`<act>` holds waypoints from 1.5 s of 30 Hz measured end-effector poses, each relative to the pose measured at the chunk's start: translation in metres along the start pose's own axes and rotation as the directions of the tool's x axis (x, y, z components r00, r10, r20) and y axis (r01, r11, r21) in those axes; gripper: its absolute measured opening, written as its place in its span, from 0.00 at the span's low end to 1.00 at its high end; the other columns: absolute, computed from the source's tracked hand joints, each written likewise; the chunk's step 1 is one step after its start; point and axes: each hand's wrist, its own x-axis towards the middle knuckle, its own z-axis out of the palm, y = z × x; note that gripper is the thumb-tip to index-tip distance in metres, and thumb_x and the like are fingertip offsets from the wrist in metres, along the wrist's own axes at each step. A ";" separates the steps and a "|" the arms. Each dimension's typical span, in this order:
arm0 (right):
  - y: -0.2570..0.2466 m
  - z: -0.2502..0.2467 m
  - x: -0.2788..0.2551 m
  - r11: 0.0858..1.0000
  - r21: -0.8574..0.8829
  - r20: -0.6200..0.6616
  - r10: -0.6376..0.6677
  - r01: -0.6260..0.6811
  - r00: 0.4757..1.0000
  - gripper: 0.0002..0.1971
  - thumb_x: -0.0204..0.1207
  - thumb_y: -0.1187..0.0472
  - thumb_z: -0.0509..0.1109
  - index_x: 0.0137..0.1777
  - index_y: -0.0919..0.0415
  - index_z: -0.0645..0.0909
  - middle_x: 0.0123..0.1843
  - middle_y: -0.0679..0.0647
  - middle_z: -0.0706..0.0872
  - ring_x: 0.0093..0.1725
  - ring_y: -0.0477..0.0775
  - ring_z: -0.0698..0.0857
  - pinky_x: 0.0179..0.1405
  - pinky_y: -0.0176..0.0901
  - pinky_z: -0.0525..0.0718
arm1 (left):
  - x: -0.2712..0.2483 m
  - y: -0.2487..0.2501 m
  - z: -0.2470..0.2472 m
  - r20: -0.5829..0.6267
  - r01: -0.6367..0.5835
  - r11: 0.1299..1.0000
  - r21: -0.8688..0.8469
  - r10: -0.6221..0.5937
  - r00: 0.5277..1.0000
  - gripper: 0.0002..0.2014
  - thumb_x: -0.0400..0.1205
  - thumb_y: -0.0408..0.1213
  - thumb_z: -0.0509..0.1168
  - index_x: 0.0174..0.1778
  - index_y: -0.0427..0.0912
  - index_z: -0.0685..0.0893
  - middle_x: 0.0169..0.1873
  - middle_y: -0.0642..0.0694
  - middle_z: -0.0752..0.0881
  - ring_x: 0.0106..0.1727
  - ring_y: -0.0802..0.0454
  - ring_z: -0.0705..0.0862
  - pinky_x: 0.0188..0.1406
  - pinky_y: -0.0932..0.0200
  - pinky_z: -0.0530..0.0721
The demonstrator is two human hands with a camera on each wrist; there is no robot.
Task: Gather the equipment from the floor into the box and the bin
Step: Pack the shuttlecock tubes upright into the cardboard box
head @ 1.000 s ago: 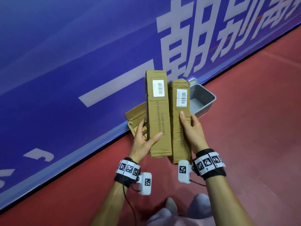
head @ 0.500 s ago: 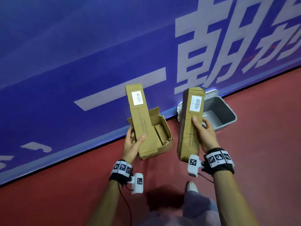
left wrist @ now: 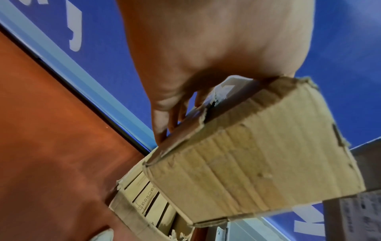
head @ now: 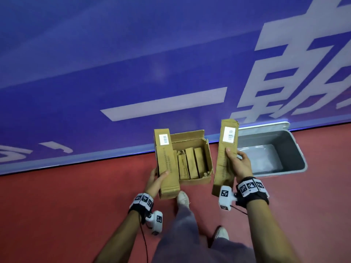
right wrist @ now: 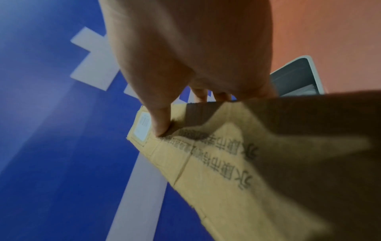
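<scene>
My left hand (head: 158, 179) grips a long narrow cardboard carton (head: 166, 162) with a barcode label, held over the left edge of the open cardboard box (head: 208, 158) on the red floor. The box holds several similar cartons lying side by side. My right hand (head: 236, 164) grips a second long carton (head: 225, 156), held up between the box and the grey plastic bin (head: 296, 149). In the left wrist view the carton's end (left wrist: 253, 166) hangs from my fingers above the box (left wrist: 144, 197). In the right wrist view my thumb presses the second carton (right wrist: 226, 171).
A blue banner wall (head: 133, 63) with white characters runs right behind the box and bin. Red floor (head: 66, 215) stretches to the left and right. My legs and white shoes (head: 183, 198) stand just in front of the box.
The two cartons have moved apart. The left one has come down over the box's left edge. The right one stays raised, beside the bin. The view has shifted closer.
</scene>
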 end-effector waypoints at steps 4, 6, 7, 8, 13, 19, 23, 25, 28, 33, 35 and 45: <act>0.002 0.047 0.036 0.993 -0.114 0.006 0.038 -0.037 0.999 0.26 0.70 0.46 0.85 0.61 0.55 0.79 0.56 0.55 0.90 0.59 0.60 0.90 0.67 0.60 0.87 | 0.058 0.020 -0.013 0.071 0.040 0.995 0.094 -0.047 0.996 0.40 0.69 0.71 0.76 0.75 0.58 0.79 0.64 0.60 0.90 0.68 0.55 0.87 0.77 0.43 0.80; 0.008 0.068 0.059 0.981 -0.186 0.000 0.059 -0.059 0.998 0.38 0.59 0.35 0.87 0.64 0.55 0.80 0.60 0.56 0.91 0.59 0.60 0.91 0.66 0.61 0.88 | 0.082 0.041 -0.017 0.136 0.045 0.991 0.124 -0.062 0.989 0.33 0.75 0.66 0.75 0.73 0.58 0.78 0.64 0.60 0.89 0.68 0.53 0.87 0.74 0.50 0.79; 0.013 0.078 0.072 0.974 -0.217 0.003 0.062 -0.060 0.998 0.42 0.54 0.32 0.86 0.64 0.55 0.81 0.60 0.56 0.91 0.59 0.59 0.91 0.67 0.60 0.88 | 0.095 0.047 -0.017 0.175 0.053 0.986 0.159 -0.082 0.981 0.30 0.78 0.63 0.74 0.73 0.58 0.75 0.64 0.60 0.88 0.66 0.52 0.86 0.71 0.54 0.78; 0.019 0.089 0.086 0.966 -0.250 0.010 0.071 -0.066 0.997 0.43 0.53 0.31 0.85 0.64 0.55 0.81 0.60 0.55 0.91 0.59 0.58 0.91 0.67 0.60 0.87 | 0.114 0.046 -0.017 0.195 0.068 0.975 0.210 -0.110 0.975 0.32 0.79 0.64 0.73 0.75 0.58 0.72 0.65 0.59 0.87 0.66 0.53 0.85 0.69 0.56 0.77; 0.051 0.140 0.139 0.918 -0.379 0.057 0.151 -0.118 0.987 0.29 0.70 0.45 0.85 0.63 0.62 0.82 0.59 0.59 0.92 0.54 0.54 0.90 0.63 0.49 0.86 | 0.206 0.009 -0.002 0.244 0.114 0.882 0.456 -0.248 0.938 0.58 0.63 0.81 0.68 0.86 0.58 0.60 0.83 0.47 0.71 0.81 0.43 0.74 0.83 0.48 0.71; 0.165 0.171 0.250 0.843 -0.478 0.099 0.331 -0.247 0.938 0.34 0.64 0.34 0.85 0.59 0.59 0.84 0.53 0.58 0.92 0.44 0.58 0.89 0.48 0.55 0.90 | 0.275 -0.071 0.023 0.259 0.152 0.921 0.359 -0.255 0.932 0.59 0.66 0.83 0.68 0.89 0.58 0.58 0.84 0.53 0.72 0.83 0.53 0.72 0.85 0.44 0.70; 0.246 0.183 0.320 0.785 -0.553 0.101 0.397 -0.280 0.912 0.40 0.63 0.23 0.78 0.62 0.55 0.83 0.59 0.57 0.89 0.52 0.57 0.87 0.65 0.59 0.87 | 0.316 -0.136 0.043 0.273 0.215 0.937 0.277 -0.291 0.917 0.46 0.71 0.78 0.70 0.84 0.68 0.65 0.79 0.60 0.77 0.77 0.59 0.78 0.81 0.45 0.77; 0.242 0.205 0.319 0.772 -0.558 0.084 0.417 -0.304 0.905 0.37 0.72 0.31 0.77 0.73 0.56 0.81 0.71 0.58 0.86 0.64 0.59 0.86 0.74 0.59 0.82 | 0.332 -0.156 0.053 0.294 0.231 0.931 0.282 -0.314 0.903 0.45 0.72 0.80 0.66 0.84 0.67 0.66 0.79 0.60 0.78 0.77 0.56 0.79 0.80 0.44 0.77; 0.267 0.222 0.347 0.744 -0.590 0.078 0.440 -0.315 0.895 0.40 0.79 0.37 0.74 0.84 0.59 0.72 0.80 0.60 0.77 0.77 0.63 0.78 0.79 0.52 0.74 | 0.352 -0.180 0.064 0.360 0.183 0.922 0.342 -0.308 0.881 0.41 0.76 0.77 0.57 0.86 0.65 0.65 0.78 0.61 0.75 0.79 0.53 0.76 0.82 0.46 0.74; 0.308 0.241 0.388 0.769 -0.557 0.088 0.430 -0.314 0.898 0.42 0.78 0.32 0.72 0.87 0.53 0.68 0.86 0.57 0.71 0.83 0.62 0.72 0.84 0.54 0.68 | 0.387 -0.230 0.072 0.383 0.093 0.929 0.359 -0.237 0.893 0.34 0.85 0.66 0.57 0.88 0.65 0.59 0.81 0.60 0.73 0.80 0.55 0.75 0.81 0.48 0.75; 0.329 0.247 0.409 0.764 -0.557 0.083 0.442 -0.326 0.893 0.50 0.69 0.21 0.70 0.87 0.48 0.69 0.87 0.54 0.70 0.84 0.62 0.71 0.86 0.58 0.67 | 0.398 -0.235 0.073 0.358 0.101 0.929 0.355 -0.235 0.903 0.31 0.87 0.61 0.58 0.87 0.71 0.57 0.80 0.66 0.73 0.79 0.58 0.75 0.80 0.53 0.76; 0.388 0.284 0.459 0.768 -0.534 0.130 0.489 -0.355 0.862 0.47 0.76 0.27 0.66 0.90 0.50 0.62 0.86 0.58 0.72 0.82 0.66 0.73 0.84 0.66 0.69 | 0.471 -0.302 0.075 0.323 -0.006 0.955 0.297 -0.094 0.942 0.31 0.89 0.38 0.63 0.83 0.73 0.65 0.80 0.67 0.74 0.80 0.69 0.72 0.81 0.57 0.75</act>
